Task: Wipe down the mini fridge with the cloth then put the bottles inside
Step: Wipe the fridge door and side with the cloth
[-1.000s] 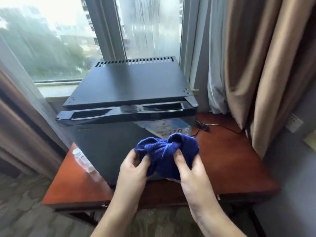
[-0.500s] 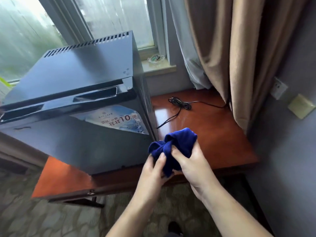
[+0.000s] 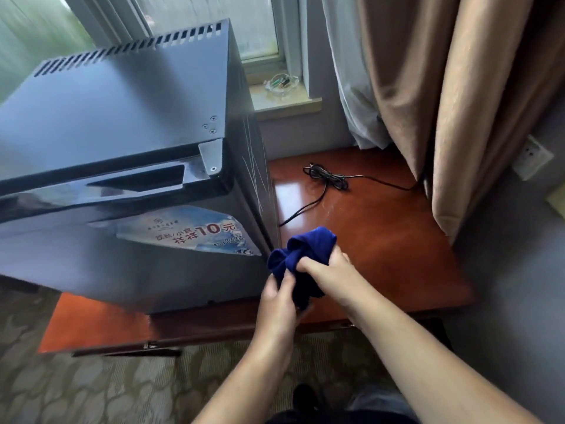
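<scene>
We note the black mini fridge (image 3: 122, 133) filling the left half of the frame, door shut, vent slots along its upper back edge. It stands on a glossy reddish wooden table (image 3: 382, 240). A sticker (image 3: 183, 231) on the door's upper right reads "10元" in red, with smaller Chinese print we cannot make out. Just right of the fridge's lower front corner, at centre frame, we see the blue cloth (image 3: 301, 255) bunched up. Our left hand (image 3: 279, 304) pinches its lower part; our right hand (image 3: 328, 270) grips its right side. Further right, a coiled black cord (image 3: 328, 179) lies on the table. At upper right, a beige curtain (image 3: 458, 102) hangs; a glass dish (image 3: 281, 84) sits on the sill.
</scene>
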The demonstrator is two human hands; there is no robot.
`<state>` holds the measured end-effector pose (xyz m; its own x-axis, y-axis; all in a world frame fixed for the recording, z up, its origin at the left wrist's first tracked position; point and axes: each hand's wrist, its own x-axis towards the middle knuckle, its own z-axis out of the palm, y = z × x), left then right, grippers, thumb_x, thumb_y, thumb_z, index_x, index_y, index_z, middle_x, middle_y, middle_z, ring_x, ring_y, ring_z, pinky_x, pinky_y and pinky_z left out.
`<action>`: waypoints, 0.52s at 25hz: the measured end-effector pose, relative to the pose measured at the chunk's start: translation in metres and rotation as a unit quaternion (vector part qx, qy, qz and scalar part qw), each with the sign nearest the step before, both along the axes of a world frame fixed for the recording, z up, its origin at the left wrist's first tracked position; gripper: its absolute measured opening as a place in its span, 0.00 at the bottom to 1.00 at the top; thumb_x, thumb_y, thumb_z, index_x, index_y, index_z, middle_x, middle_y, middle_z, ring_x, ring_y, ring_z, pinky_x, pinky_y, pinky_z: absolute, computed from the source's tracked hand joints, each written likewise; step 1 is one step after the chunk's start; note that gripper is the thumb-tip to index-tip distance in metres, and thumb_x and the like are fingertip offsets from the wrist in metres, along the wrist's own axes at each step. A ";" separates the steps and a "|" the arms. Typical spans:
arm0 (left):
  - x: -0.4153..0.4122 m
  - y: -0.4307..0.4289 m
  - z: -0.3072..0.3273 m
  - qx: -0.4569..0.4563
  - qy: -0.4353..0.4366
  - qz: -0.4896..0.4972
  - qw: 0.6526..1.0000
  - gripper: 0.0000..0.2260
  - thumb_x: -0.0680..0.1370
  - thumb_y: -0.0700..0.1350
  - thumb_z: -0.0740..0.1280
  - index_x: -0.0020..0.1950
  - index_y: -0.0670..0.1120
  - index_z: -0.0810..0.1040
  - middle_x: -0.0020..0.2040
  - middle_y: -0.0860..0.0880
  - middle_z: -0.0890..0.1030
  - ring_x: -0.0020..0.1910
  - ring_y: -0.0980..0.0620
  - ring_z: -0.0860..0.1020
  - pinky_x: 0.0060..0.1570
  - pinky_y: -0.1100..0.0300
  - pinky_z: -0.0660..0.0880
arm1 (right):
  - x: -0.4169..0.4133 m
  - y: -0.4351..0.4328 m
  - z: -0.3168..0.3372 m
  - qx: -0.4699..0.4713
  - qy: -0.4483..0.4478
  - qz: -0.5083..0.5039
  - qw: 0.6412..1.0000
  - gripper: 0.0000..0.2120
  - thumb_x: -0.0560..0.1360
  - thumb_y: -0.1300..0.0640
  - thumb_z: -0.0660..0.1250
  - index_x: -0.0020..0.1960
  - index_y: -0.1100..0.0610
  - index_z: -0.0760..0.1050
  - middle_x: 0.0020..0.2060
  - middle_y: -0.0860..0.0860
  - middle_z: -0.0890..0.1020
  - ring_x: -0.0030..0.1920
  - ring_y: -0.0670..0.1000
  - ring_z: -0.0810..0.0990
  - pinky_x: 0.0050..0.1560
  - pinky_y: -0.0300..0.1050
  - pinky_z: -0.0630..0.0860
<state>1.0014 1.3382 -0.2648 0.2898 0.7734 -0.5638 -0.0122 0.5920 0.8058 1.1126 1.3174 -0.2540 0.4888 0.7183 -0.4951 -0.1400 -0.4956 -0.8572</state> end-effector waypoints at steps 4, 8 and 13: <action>0.015 0.000 -0.035 -0.089 0.026 0.022 0.995 0.09 0.85 0.48 0.61 0.61 0.54 0.79 0.58 0.49 0.85 0.58 0.46 0.82 0.46 0.54 0.80 | 0.034 0.009 -0.040 -0.077 0.025 0.080 0.994 0.25 0.56 0.45 0.67 0.53 0.48 0.77 0.57 0.56 0.75 0.51 0.49 0.78 0.41 0.42 0.74; 0.048 0.014 -0.074 -0.139 0.049 0.100 0.984 0.09 0.85 0.45 0.61 0.62 0.52 0.78 0.55 0.48 0.85 0.57 0.46 0.83 0.47 0.53 0.80 | 0.075 0.028 -0.089 -0.067 0.024 0.132 0.989 0.17 0.64 0.57 0.71 0.52 0.50 0.77 0.51 0.53 0.84 0.52 0.54 0.84 0.47 0.49 0.81; 0.099 0.032 -0.101 -0.201 0.015 0.255 0.946 0.11 0.85 0.43 0.60 0.66 0.49 0.76 0.55 0.46 0.84 0.50 0.47 0.83 0.48 0.51 0.78 | 0.116 0.066 -0.135 -0.052 0.141 0.151 0.977 0.30 0.63 0.61 0.77 0.62 0.50 0.70 0.58 0.51 0.82 0.57 0.50 0.83 0.60 0.47 0.79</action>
<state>1.1008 1.3698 -0.3654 -0.0841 0.5298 -0.8440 -0.3593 0.7738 0.5216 1.2283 1.3838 -0.3895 0.0954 0.7474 -0.6575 -0.1966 -0.6333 -0.7485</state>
